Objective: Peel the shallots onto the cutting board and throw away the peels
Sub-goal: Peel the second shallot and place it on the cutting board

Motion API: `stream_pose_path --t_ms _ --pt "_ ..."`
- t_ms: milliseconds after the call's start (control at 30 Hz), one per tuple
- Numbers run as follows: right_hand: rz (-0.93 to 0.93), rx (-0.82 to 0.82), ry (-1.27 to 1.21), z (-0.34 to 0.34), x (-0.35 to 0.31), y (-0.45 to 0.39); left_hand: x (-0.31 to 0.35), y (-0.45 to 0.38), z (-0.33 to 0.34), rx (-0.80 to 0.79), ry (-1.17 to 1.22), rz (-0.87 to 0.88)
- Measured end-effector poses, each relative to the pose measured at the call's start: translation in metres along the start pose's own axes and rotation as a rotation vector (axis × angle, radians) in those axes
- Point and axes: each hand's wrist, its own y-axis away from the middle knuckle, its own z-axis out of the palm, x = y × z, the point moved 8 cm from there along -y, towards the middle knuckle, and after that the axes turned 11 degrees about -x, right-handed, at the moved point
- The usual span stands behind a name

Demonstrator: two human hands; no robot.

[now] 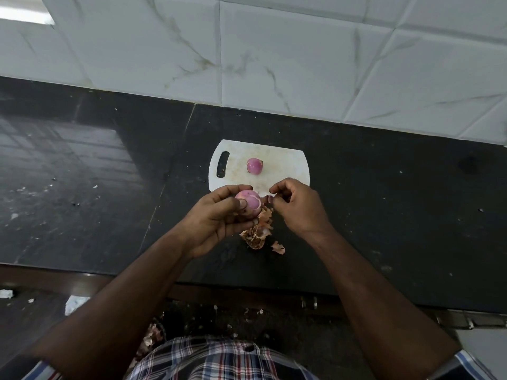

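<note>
My left hand [216, 218] grips a pink, mostly peeled shallot [251, 202] just in front of the white cutting board [288, 163]. My right hand [297, 205] pinches a small strip of peel [270, 199] right beside that shallot. A second peeled shallot [255, 165] lies on the middle of the board. A heap of dry brown peels [259, 230] lies on the black counter under my hands, with one loose peel [278, 247] a little nearer to me.
The black stone counter [397, 215] runs left to right, backed by a white marbled tile wall [274, 50]. Its front edge is just below my forearms. More peel scraps lie on the floor [153, 335] near my body.
</note>
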Motion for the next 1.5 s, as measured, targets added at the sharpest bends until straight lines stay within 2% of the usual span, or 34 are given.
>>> stream_pose_path --t_ms 133,267,333,633,1000,1067,1233,1500 --pt "0.004 -0.108 0.058 0.002 0.003 -0.001 -0.001 0.002 -0.004 0.038 0.035 -0.026" --pt "0.018 -0.219 -0.294 0.007 -0.001 0.002 -0.001 0.002 -0.002 0.028 0.006 -0.025" --pt "-0.005 -0.280 -0.356 0.015 -0.007 0.004 0.001 0.002 0.001 0.017 -0.017 -0.022" --pt "-0.060 -0.218 -0.199 0.016 -0.016 0.006 0.004 0.003 0.003 0.029 -0.110 0.013" --pt "-0.129 -0.018 -0.080 0.010 -0.026 0.011 0.009 0.000 0.004 0.098 -0.198 0.041" --pt "-0.116 -0.040 -0.091 0.006 -0.023 0.007 0.010 -0.001 0.006 0.094 -0.213 0.036" --pt "-0.036 -0.266 -0.322 0.011 -0.010 0.000 0.012 0.000 0.002 0.121 -0.236 0.033" --pt "-0.109 -0.230 -0.097 0.013 -0.020 0.002 0.013 0.000 0.004 0.096 -0.358 0.057"
